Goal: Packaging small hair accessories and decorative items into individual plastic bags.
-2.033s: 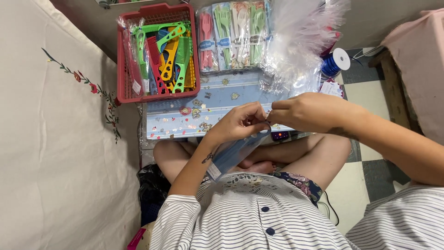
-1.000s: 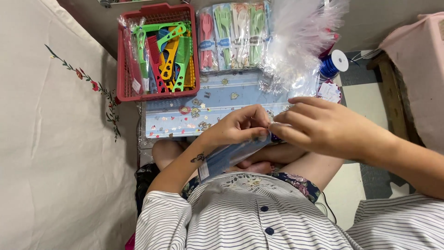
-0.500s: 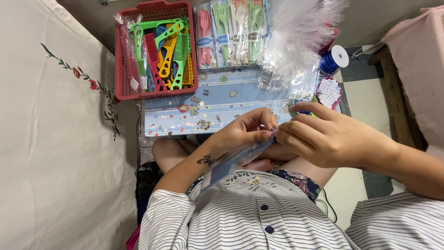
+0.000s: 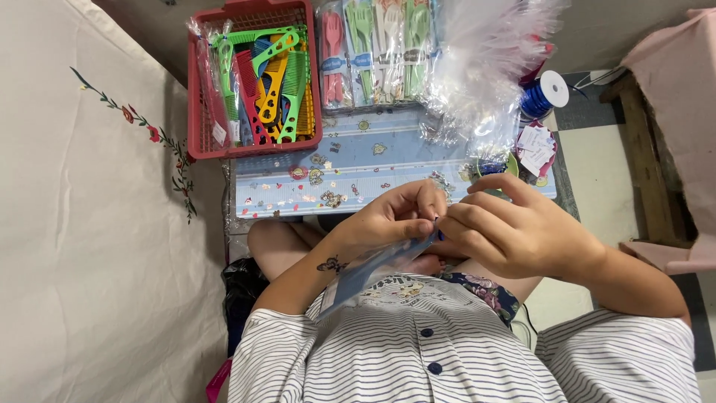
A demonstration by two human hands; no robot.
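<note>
A slim packet in clear blue-tinted plastic (image 4: 371,266) slants from my lap up to my fingers, over my striped shirt. My left hand (image 4: 388,219) grips its upper end from the left, thumb along the packet's edge. My right hand (image 4: 514,231) comes in from the right, and its fingertips pinch the same upper end, touching the left hand's fingers. What is inside the packet cannot be made out. Both hands hover over my crossed legs, just in front of the low table (image 4: 373,168).
On the blue-patterned table stand a red basket (image 4: 200,112) of coloured combs (image 4: 272,82), wrapped packs of plastic cutlery (image 4: 373,48) and a heap of clear bags (image 4: 485,67). A blue ribbon spool (image 4: 544,93) lies at right. White embroidered cloth (image 4: 97,224) fills the left.
Both hands have sunk a little toward my body with the packet. The right hand has closed in on the packet's top end, and its fingers now meet the left hand's.
</note>
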